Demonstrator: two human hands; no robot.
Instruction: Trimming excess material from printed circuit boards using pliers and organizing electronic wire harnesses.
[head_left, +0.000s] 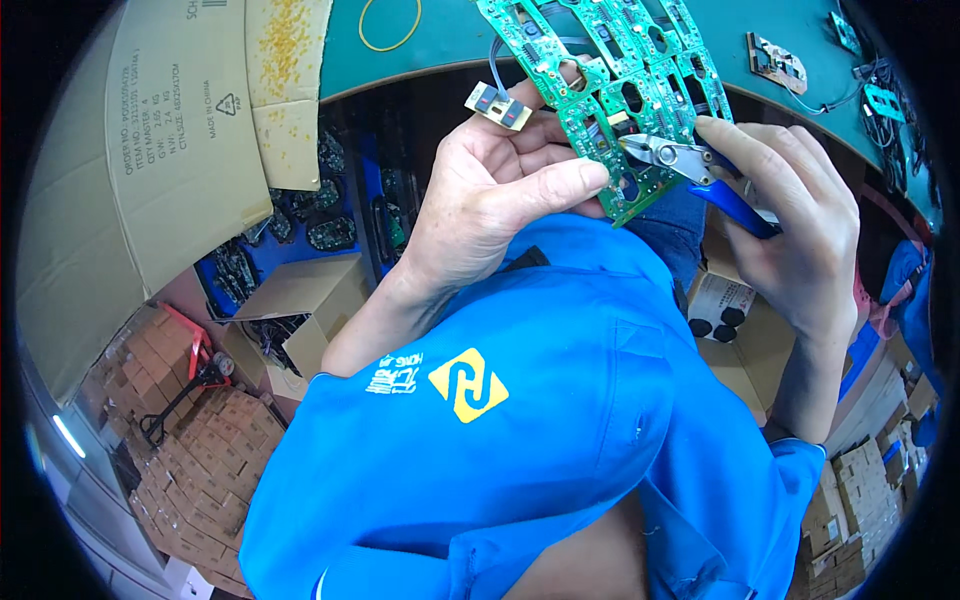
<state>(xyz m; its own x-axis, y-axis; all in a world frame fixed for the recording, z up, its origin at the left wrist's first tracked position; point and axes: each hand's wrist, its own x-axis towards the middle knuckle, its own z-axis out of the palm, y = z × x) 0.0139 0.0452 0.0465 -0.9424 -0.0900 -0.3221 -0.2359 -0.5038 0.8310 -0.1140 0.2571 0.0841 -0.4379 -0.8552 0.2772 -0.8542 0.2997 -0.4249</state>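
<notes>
Below green bench [450,45], left hand [490,190] grips one circuit panel [610,90], right hand [800,220] one cutter [690,165].

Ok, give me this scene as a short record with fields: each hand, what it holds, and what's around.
left hand: left hand grips a green circuit board panel, thumb pressed on its lower edge
also in left hand: small beige connector part between the fingers
right hand: right hand holds blue-handled cutters, tips at the panel's edge
surface: green table with a yellow rubber band
surroundings: cardboard box at left
clothing: blue shirt
</notes>
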